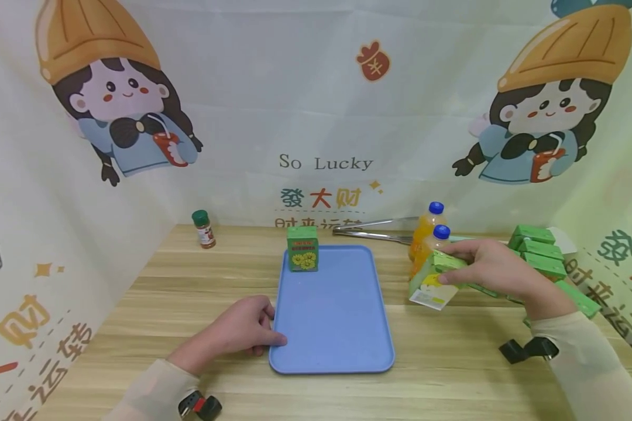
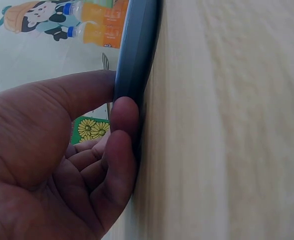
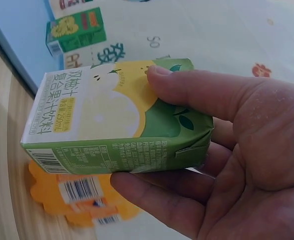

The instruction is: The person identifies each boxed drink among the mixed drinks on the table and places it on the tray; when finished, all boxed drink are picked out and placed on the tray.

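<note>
My right hand [image 1: 487, 272] grips a green, white and yellow juice carton [image 3: 112, 110] between thumb and fingers, off the table and tilted, in front of two orange juice bottles [image 1: 430, 248]. My left hand [image 1: 244, 327] pinches the left rim of a blue tray [image 1: 337, 318], thumb on top and fingers beneath or beside the edge, as the left wrist view shows. A green box with yellow flowers [image 1: 302, 250] stands upright in the tray's far left corner.
Several green cartons [image 1: 545, 257] lie grouped at the table's right. Metal tongs [image 1: 374, 234] lie behind the tray, close to the printed backdrop [image 1: 316, 105]. A spice jar [image 1: 204, 230] with a green lid stands at the back left of the wooden table [image 1: 189, 280].
</note>
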`<state>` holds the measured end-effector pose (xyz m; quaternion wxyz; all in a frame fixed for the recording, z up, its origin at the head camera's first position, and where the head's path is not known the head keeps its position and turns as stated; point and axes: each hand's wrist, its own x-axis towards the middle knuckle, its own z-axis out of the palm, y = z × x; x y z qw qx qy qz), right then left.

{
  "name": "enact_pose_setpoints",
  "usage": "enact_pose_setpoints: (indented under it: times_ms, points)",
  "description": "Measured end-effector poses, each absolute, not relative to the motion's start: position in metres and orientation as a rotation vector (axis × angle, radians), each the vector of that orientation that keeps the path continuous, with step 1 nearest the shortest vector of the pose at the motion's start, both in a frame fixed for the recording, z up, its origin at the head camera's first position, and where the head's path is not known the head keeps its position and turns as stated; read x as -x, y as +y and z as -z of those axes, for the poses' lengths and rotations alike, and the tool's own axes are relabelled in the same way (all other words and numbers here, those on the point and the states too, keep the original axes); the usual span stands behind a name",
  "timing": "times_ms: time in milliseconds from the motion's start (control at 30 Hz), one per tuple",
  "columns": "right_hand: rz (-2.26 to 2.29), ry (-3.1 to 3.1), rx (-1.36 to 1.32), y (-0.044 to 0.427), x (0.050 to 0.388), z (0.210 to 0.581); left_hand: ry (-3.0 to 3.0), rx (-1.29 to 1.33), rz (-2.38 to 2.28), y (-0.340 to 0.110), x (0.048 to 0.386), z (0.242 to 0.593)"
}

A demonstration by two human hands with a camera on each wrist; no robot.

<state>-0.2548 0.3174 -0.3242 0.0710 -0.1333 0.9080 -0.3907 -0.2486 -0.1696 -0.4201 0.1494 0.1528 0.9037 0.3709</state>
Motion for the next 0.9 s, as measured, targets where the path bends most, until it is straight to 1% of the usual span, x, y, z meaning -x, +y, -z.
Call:
enact_pose_setpoints:
  times_ms: [500, 900]
  points:
    - [1.141, 2.73, 0.514, 0.268, 0.271, 0.324, 2.591, -0.426, -1.053, -0.17, 0.249, 0.419]
    - [1.024, 2.778, 0.619, 0.233, 0.292, 0.324, 2.601, -0.415, -1.055, -0.169, 0.248, 0.421]
